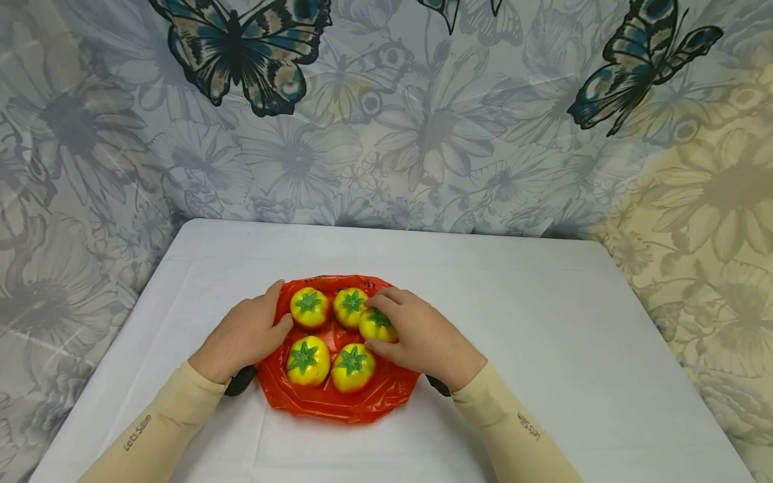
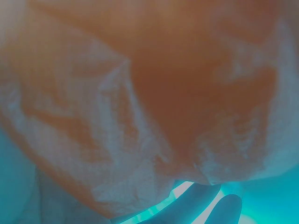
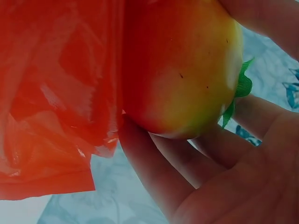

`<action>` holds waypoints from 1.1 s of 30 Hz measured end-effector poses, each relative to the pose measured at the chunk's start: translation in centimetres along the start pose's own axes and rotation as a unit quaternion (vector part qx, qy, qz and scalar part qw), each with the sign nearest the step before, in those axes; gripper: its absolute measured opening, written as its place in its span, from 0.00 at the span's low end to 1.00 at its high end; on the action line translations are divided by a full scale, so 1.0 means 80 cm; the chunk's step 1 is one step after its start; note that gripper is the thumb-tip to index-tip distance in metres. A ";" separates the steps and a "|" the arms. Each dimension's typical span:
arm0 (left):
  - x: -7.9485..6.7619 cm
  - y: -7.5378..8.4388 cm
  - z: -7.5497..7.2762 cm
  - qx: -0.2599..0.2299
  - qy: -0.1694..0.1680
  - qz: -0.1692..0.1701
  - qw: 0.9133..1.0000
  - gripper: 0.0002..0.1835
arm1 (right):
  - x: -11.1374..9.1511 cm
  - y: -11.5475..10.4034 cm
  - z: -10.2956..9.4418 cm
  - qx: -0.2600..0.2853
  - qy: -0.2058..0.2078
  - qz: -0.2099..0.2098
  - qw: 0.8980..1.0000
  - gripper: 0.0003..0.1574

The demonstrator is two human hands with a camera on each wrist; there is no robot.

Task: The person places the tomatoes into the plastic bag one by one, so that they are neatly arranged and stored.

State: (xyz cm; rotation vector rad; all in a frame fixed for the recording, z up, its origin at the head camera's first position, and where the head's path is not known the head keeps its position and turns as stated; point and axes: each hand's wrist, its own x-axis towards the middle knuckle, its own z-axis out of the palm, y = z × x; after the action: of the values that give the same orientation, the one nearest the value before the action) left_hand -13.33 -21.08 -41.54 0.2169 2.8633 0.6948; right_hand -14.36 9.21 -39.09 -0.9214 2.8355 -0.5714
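A red plastic bag lies spread on the white table, with several yellow-and-red artificial tomatoes with green leafy tops on it. My right hand curls its fingers and thumb round one tomato at the bag's right side; in the right wrist view this tomato sits between thumb and fingers, beside the bag's hanging edge. At the left edge my left hand grips the bag, thumb over the rim near the tomato at the back left. Red plastic fills most of the left wrist view, with blurred fingers below it.
Two tomatoes, one at front left and one at front right, lie on the bag; another tomato sits at its back. Around the bag spreads the white tabletop. A flower-and-butterfly backdrop stands behind the table.
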 end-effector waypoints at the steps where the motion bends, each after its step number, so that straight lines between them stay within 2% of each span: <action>1: 0.000 0.000 0.000 0.000 0.000 0.000 1.000 0.41 | 0.000 0.000 0.001 0.000 -0.001 0.000 1.000 0.37; 12: 0.001 0.000 0.001 0.003 0.003 0.002 1.000 0.41 | 0.002 0.002 0.004 0.008 -0.025 0.010 1.000 0.32; 22: 0.000 0.000 0.001 0.000 0.008 0.011 1.000 0.40 | 0.002 0.002 0.006 0.008 -0.051 0.035 0.998 0.34; 33: 0.000 0.000 0.002 0.003 0.019 0.013 1.000 0.40 | 0.004 0.010 0.011 0.017 -0.063 0.036 0.997 0.34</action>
State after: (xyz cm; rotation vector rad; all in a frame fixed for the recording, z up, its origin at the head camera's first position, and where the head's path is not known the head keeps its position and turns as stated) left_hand -13.27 -20.98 -41.65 0.2439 2.9040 0.7029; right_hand -14.86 9.36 -40.23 -0.8150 2.7255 -0.5305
